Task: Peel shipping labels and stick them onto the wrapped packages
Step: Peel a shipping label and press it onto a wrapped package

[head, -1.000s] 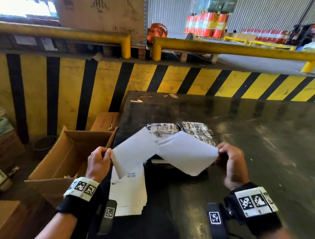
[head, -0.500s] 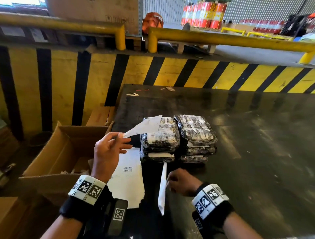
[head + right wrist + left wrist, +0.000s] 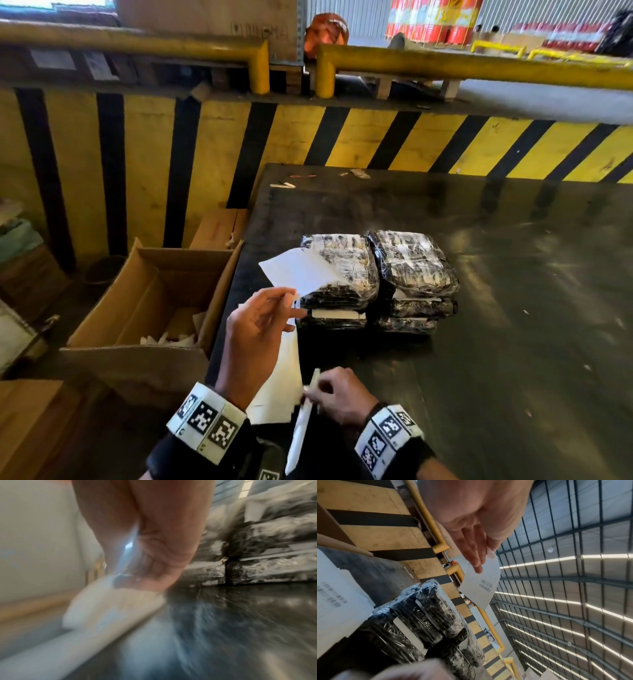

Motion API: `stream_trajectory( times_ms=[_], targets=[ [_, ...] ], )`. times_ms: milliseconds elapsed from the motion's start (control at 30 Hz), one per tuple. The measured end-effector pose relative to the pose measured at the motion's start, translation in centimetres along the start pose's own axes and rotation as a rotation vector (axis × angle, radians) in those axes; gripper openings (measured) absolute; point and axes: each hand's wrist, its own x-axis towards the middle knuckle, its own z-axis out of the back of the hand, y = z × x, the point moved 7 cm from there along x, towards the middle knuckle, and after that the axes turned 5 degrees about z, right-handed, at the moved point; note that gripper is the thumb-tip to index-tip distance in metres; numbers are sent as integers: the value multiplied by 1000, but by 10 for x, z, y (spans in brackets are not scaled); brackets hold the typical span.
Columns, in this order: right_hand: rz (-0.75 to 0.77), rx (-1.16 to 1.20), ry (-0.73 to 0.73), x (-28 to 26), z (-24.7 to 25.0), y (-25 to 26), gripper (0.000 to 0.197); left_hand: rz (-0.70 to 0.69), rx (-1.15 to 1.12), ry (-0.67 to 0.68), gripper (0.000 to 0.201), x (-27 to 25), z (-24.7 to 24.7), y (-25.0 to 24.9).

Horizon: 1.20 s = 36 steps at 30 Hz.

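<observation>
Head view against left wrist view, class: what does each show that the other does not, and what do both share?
Only the head view shows the cardboard box beside the table, and the right hand pinching a narrow white strip. Only the left wrist view shows the barcodes printed on the peeled label and the warehouse roof. Both show the left hand holding that label, the wrapped packages, and the stack of label sheets.

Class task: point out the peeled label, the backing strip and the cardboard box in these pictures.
peeled label (image 3: 296,272), head view, middle of its white face.
backing strip (image 3: 298,435), head view, mid-length below the right hand.
cardboard box (image 3: 137,366), head view, near outer wall.
</observation>
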Motion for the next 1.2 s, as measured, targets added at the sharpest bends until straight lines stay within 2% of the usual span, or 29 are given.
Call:
stream_trajectory(
  times_ms=[100, 167, 267, 333, 400, 467, 500, 567, 633, 700, 733, 767, 833, 867, 933, 1000, 1067, 1200],
  targets=[
    [50, 745, -294, -11, 55, 32, 51, -54, 53, 37, 14, 1, -15, -8],
    [122, 1013, -425, -19, 95, 51, 54, -77, 92, 78, 16, 0, -29, -13],
    [147, 1167, -644, -28, 147, 47, 40, -82, 102, 139, 19, 1, -58, -16],
    [104, 1163, -783, -33, 171, 33, 26, -70, 109, 196, 20, 3, -76, -15],
    [129, 1095, -840, -39, 197, 22, 25, -71, 137, 272, 23, 7, -96, -13],
    [184, 1040, -822, -42, 223, 15, 30, -70, 122, 319, 29, 14, -117, -15],
    [209, 1031, -798, -44, 234, 13, 34, -71, 100, 299, 33, 19, -122, -18],
    [264, 1021, -779, -45, 257, 0, 40, -73, 61, 160, 36, 36, -129, -26],
    [279, 972, -767, -44, 279, -14, 41, -115, 114, -15, 36, 57, -130, -34],
    [255, 945, -675, -40, 294, -27, 29, -122, 220, -92, 38, 77, -139, -36],
    [246, 926, -587, -37, 295, -31, 24, -73, 228, -39, 37, 84, -149, -32],
    [233, 886, -493, -34, 297, -36, 22, 16, 191, 70, 35, 90, -166, -25],
    [195, 779, -343, -31, 293, -47, 18, 244, 119, 281, 25, 88, -198, -1],
    [166, 726, -287, -27, 293, -57, 17, 334, 108, 313, 20, 86, -208, 12],
    [117, 659, -209, -22, 289, -76, 18, 428, 133, 299, 14, 80, -215, 35],
    [84, 625, -212, -16, 289, -92, 26, 444, 158, 244, 13, 78, -214, 46],
    [43, 582, -276, -11, 296, -106, 32, 459, 177, 178, 14, 79, -212, 53],
    [55, 539, -418, 3, 314, -114, 27, 444, 267, 128, 7, 97, -217, 59]
  ],
)
